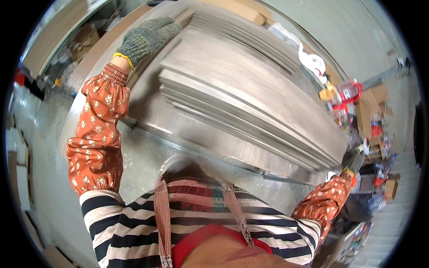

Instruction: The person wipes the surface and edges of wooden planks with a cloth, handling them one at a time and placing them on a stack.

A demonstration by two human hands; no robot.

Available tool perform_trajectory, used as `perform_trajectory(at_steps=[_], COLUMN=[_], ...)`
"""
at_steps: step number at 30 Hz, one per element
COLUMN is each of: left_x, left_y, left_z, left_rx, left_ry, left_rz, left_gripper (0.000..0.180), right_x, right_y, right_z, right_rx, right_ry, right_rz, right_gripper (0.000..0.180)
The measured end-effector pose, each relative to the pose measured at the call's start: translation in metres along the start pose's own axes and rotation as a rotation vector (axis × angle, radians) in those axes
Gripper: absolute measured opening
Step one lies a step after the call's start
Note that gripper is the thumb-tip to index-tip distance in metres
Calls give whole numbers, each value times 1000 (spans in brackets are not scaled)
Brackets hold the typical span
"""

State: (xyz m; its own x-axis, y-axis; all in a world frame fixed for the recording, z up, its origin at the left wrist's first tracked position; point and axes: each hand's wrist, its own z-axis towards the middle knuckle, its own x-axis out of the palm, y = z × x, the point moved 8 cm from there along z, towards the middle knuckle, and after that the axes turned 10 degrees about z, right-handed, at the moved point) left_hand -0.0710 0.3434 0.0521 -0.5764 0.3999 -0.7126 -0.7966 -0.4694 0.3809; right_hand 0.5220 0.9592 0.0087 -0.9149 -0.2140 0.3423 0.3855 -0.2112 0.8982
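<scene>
A stack of long, flat grey-brown panels lies across the table in front of me, its layered near edges facing me. Behind it is a second group of similar thin panels. My left hand, in a grey-green knit glove with a yellow cuff, lies at the far left over a narrow grey-brown strip, fingers stretched out close together. My right hand, gloved alike, is at the right end of the near stack; its fingers are small, blurred and partly hidden. Both forearms wear orange flowered sleeves.
The table's near edge runs in front of my body. Cardboard boxes, red-labelled packaging and a white cloth or bag crowd the right and far right. Shelving with cardboard stands at the left. Grey floor shows beyond.
</scene>
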Motion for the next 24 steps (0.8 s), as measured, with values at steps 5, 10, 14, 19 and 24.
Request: perform_trajectory(at_steps=[5, 10, 14, 19, 24], left_x=[39, 37, 55, 20, -52], left_y=[-39, 9, 8, 57, 100], left_z=[32, 19, 26, 16, -5], left_rx=[-34, -494, -136, -811, -1047], left_ry=[516, 538, 611, 504, -198], left_rz=[66, -2, 325, -26, -227], left_gripper=[35, 40, 34, 52, 50], right_x=[-105, 9, 31, 36, 59], right_y=[26, -13, 4, 20, 90], right_z=[66, 18, -1, -13, -44], right_rx=[-115, -101, -260, -233, -806], right_ry=[189, 96, 70, 28, 21], right_rz=[-213, -238, -229, 59, -699], right_gripper=[39, 41, 42, 39, 30])
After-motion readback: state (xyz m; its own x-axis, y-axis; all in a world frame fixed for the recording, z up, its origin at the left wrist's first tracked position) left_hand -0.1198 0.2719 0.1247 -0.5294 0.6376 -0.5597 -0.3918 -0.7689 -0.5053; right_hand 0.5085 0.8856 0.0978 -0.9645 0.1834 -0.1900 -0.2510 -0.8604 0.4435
